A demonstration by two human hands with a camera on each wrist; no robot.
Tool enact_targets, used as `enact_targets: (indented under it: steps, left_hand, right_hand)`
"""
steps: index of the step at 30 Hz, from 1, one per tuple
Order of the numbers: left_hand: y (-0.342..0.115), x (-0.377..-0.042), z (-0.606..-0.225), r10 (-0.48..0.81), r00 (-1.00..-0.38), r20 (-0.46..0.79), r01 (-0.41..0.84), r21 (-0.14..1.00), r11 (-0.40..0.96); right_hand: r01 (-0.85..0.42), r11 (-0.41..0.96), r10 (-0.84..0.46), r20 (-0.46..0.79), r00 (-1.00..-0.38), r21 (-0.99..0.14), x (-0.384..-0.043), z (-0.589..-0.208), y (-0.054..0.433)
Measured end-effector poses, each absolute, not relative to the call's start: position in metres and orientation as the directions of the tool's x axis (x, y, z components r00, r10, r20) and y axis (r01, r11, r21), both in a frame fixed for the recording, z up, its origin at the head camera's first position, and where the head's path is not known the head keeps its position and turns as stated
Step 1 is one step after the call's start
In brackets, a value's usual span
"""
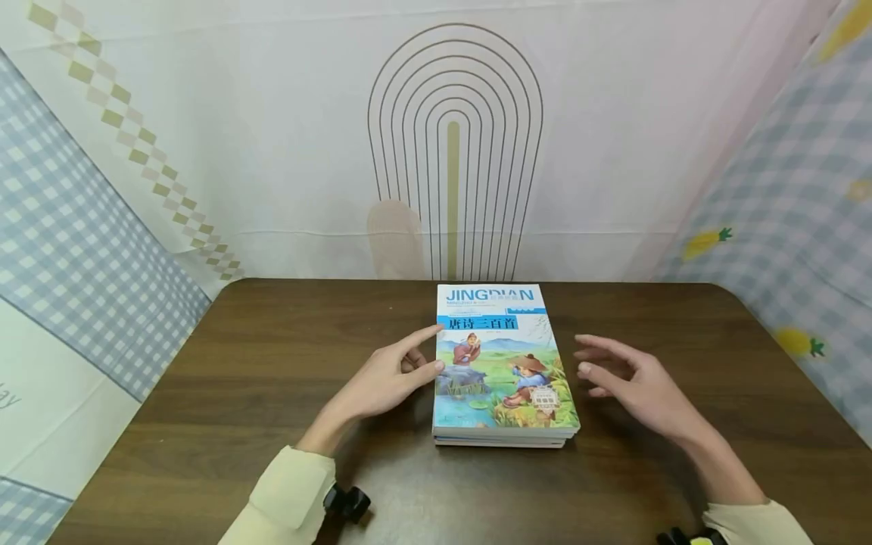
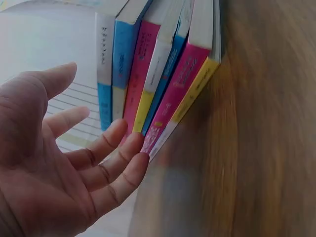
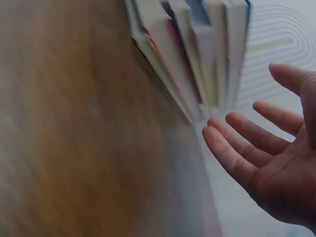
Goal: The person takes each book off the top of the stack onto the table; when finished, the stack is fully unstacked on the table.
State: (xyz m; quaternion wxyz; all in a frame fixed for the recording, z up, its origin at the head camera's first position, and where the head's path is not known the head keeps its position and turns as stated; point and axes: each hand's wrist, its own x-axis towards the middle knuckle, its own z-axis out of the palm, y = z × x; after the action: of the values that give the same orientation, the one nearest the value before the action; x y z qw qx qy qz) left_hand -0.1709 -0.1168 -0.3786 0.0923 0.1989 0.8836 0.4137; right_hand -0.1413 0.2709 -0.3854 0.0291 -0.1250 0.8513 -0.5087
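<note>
A stack of several books [image 1: 502, 378] lies on the wooden table, its top cover painted with two figures by water under blue Chinese lettering. Beside the left edge of the stack is my left hand [image 1: 391, 375], fingers spread and fingertips right at the spines. In the left wrist view those spines [image 2: 168, 74] show white, blue, pink and yellow. My right hand [image 1: 636, 386] hovers a little to the right of the stack, fingers loosely extended and holding nothing. The pale page edges [image 3: 197, 54] of the books face it in the right wrist view.
The dark wooden table [image 1: 272, 356] spreads out on both sides of the stack. Behind it hangs a white cloth [image 1: 293, 151] with an arch pattern, and checkered cloth [image 1: 783, 189] drapes at the right. Black wrist devices [image 1: 347, 502] sit by the cuffs.
</note>
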Motion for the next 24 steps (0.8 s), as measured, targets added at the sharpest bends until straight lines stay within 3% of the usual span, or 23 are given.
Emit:
enact_targets:
  steps: [7, 16, 24]
  left_hand:
    - [-0.102, -0.184, -0.386, 0.428, -0.904, -0.027, 0.196, 0.862, 0.468]
    - [-0.092, -0.193, -0.392, 0.471, -0.882, -0.002, 0.239, 0.860, 0.451]
    - [-0.108, -0.192, -0.391, 0.498, -0.867, -0.006, 0.205, 0.907, 0.367]
  right_hand:
    - [-0.083, 0.334, -0.282, -0.016, -0.959, -0.939, -0.140, -0.395, 0.254]
    - [0.007, 0.338, -0.240, -0.093, -0.966, -0.941, -0.137, -0.405, 0.251]
    - [-0.026, 0.258, -0.308, -0.057, -0.950, -0.966, -0.141, -0.406, 0.247]
